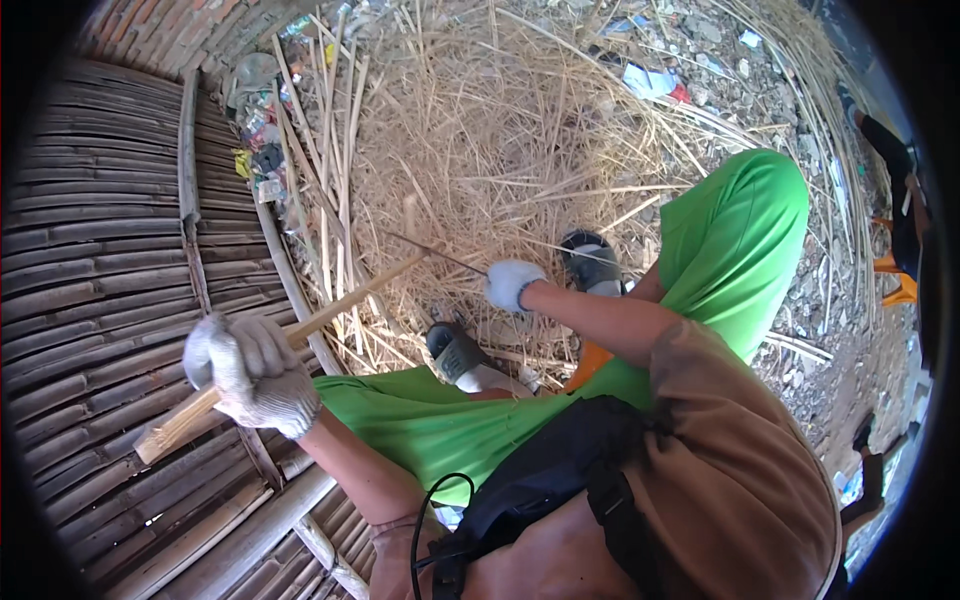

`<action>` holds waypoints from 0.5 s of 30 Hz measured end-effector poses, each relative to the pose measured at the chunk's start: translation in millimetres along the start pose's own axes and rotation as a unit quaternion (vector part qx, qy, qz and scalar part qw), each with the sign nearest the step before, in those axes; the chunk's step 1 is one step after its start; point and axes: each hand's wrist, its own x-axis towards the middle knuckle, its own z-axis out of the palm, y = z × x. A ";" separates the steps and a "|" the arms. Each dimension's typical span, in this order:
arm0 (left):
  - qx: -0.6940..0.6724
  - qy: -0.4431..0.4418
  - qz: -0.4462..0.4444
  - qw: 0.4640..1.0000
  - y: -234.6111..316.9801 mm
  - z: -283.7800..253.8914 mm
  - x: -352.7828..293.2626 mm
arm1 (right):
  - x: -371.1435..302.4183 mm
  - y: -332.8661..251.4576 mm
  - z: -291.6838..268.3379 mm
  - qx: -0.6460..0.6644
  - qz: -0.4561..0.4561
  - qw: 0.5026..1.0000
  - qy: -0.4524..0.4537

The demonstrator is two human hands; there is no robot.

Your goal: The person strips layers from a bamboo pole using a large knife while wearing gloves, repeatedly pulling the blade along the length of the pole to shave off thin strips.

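My left hand [262,372], in a whitish knit glove, is closed round a pale split-bamboo strip [358,294]. The strip slants from its thick cut end at the lower left up toward the middle. In the same kind of glove, my right hand [515,284] is closed on a knife with a long, thin, dark blade [455,261]; its handle is hidden in the glove. The blade crosses the far end of the strip; whether they touch I cannot tell. Both sit between my knees, above straw-like shavings [460,130].
A bamboo-slat wall or panel [90,260] stands close on my left. Long split strips [325,150] lie beside it, near litter [265,150]. My sandalled feet [590,262] rest among the shavings. Rubble [720,60] and other people's legs [895,160] show at the right.
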 end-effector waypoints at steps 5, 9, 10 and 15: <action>0.018 0.049 0.008 0.999 -9.0 5.6 11.0 | -14.4 -36.7 -3.2 0.136 -0.054 0.989 -0.003; 0.050 0.071 0.002 0.996 -6.5 3.1 3.6 | -74.1 -102.6 -60.3 0.162 -0.092 0.980 -0.064; 0.053 0.069 0.006 0.996 -5.2 3.2 6.1 | -75.7 -101.2 -58.7 0.162 -0.093 0.980 -0.063; 0.049 0.077 0.005 0.996 -24.6 20.0 14.2 | -8.8 36.2 47.7 0.056 -0.013 0.998 0.038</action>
